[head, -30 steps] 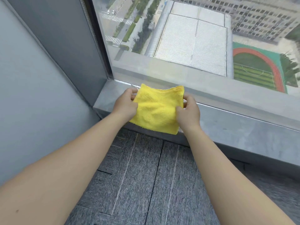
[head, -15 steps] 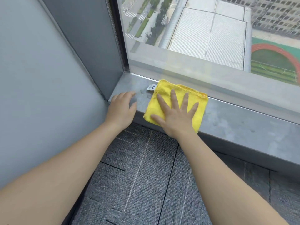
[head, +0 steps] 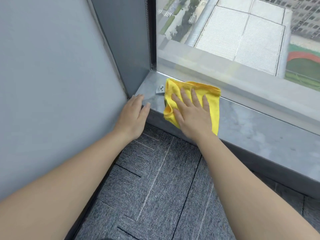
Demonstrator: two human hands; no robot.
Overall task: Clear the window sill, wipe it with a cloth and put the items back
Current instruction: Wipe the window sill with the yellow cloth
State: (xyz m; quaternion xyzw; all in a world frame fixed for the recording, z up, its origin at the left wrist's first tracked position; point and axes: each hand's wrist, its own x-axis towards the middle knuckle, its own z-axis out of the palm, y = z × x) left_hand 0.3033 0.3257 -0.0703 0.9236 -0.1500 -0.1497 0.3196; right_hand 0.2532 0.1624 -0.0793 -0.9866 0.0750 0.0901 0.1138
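A yellow cloth (head: 212, 97) lies flat on the grey stone window sill (head: 259, 134), near its left end. My right hand (head: 192, 113) presses down on the cloth with fingers spread, palm flat. The cloth's left edge is bunched up beside my thumb. My left hand (head: 134, 115) rests open on the sill's front left corner, fingertips on the stone, holding nothing. A small white label (head: 160, 89) on the sill shows just left of the cloth.
The grey wall (head: 52, 84) and dark window frame (head: 131, 40) close off the sill on the left. The window glass (head: 233, 40) rises directly behind the sill. Grey carpet tiles (head: 155, 187) cover the floor below.
The cloth went from being held up in both hands to lying on the sill under my right palm. My left hand let go and settled on the sill's corner. The cloth's left edge has bunched.
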